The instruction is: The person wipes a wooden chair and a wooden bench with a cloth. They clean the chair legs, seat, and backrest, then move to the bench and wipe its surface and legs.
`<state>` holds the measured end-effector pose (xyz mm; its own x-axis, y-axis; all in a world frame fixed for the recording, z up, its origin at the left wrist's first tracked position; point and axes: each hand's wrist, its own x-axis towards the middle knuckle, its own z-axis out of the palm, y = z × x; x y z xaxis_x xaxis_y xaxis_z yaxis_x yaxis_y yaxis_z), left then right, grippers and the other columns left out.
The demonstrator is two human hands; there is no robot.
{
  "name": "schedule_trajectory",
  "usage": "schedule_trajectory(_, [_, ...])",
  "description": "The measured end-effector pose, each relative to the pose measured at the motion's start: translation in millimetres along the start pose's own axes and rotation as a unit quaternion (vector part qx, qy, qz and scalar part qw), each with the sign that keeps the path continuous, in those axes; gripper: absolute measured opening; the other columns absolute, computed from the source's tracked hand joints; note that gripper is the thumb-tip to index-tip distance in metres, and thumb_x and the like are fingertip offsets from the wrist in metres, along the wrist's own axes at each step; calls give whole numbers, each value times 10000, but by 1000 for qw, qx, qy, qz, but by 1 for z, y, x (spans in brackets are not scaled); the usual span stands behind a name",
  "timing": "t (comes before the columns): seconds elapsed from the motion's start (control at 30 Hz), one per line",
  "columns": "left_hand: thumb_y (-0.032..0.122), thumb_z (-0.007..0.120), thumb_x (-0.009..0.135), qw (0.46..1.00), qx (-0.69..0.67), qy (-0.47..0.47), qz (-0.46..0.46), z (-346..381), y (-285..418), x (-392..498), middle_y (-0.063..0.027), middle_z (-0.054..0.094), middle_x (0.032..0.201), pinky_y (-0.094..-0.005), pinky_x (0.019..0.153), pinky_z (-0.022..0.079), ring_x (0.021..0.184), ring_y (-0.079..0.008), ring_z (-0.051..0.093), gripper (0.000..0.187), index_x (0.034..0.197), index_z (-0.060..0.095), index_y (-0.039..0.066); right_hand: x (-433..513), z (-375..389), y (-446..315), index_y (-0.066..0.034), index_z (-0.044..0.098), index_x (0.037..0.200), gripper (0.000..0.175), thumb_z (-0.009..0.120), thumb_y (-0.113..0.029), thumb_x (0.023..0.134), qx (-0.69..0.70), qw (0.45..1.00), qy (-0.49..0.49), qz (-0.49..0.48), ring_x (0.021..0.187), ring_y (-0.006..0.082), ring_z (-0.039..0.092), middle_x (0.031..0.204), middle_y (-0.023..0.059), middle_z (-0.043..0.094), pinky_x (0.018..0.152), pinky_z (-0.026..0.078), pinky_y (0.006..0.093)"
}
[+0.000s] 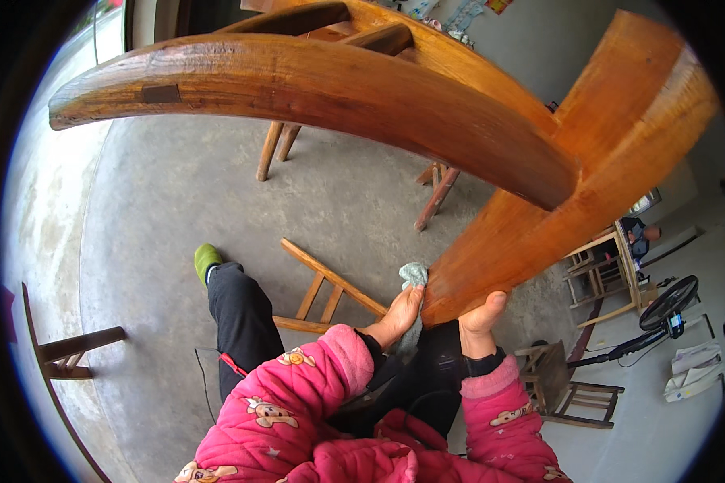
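Observation:
A large piece of varnished wooden furniture (507,241) is tilted up in front of me, with a curved wooden leg (314,78) reaching across the top of the view. My left hand (402,314) presses a grey-green cloth (413,275) against the left edge of the broad board's lower end. The cloth hangs down below that hand. At the board's lower right corner, my right hand (483,317) grips the wood, thumb up along its edge. Both wrists stick out of pink quilted sleeves.
Wooden trestle legs (326,290) lie near my knee on the concrete floor. A long narrow bench (42,356) stands at the left. To the right are a wooden chair (586,404), a table frame (631,265), a black round device on an arm (667,302) and a seated person (639,235).

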<state>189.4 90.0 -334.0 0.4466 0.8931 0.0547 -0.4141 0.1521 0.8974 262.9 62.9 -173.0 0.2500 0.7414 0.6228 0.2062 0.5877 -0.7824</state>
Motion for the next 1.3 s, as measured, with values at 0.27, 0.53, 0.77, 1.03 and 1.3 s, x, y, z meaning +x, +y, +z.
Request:
schedule_trajectory(0.27, [341,516,970,992,-27,71,100,18,197,21,-30,627,989,-317,835,446,924,-135,531,335,1059,629,39,6,8,-12,25,354,1406,910,551,-667,849,-34,999,-18,-33,1251,270,447,1377,152,439,1044,361,415])
schedule_trajectory(0.53, [328,437,1003,988,6,-20,150,42,253,59,-82,649,1110,-317,899,441,1024,-159,556,417,1164,611,-15,13,15,-21,49,257,1479,1019,590,-663,830,-3,999,-36,-19,1349,271,365,1468,166,365,1113,288,404])
schedule_trajectory(0.77, [401,324,1025,996,-60,-61,-7,7,78,44,-133,632,1184,-348,980,440,1084,-218,579,529,1218,582,-18,14,13,-19,59,250,1473,1070,616,-688,798,3,999,-41,-18,1348,276,361,1461,174,362,1107,306,413])
schedule_trajectory(1.03, [380,327,1035,998,-21,-38,-41,-18,-39,49,-137,612,1204,-340,995,421,1101,-211,563,534,1285,521,-51,11,16,-25,69,259,1460,1115,637,-710,758,-7,1000,-13,16,1323,285,385,1430,185,380,1098,320,422])
schedule_trajectory(1.3, [398,324,1019,955,207,18,-214,-48,-117,15,-168,649,1133,-372,904,465,1033,-290,605,548,1190,597,-45,15,14,-22,74,301,1455,1039,679,-625,784,13,999,-24,-17,1387,286,333,1475,189,376,1141,253,420])
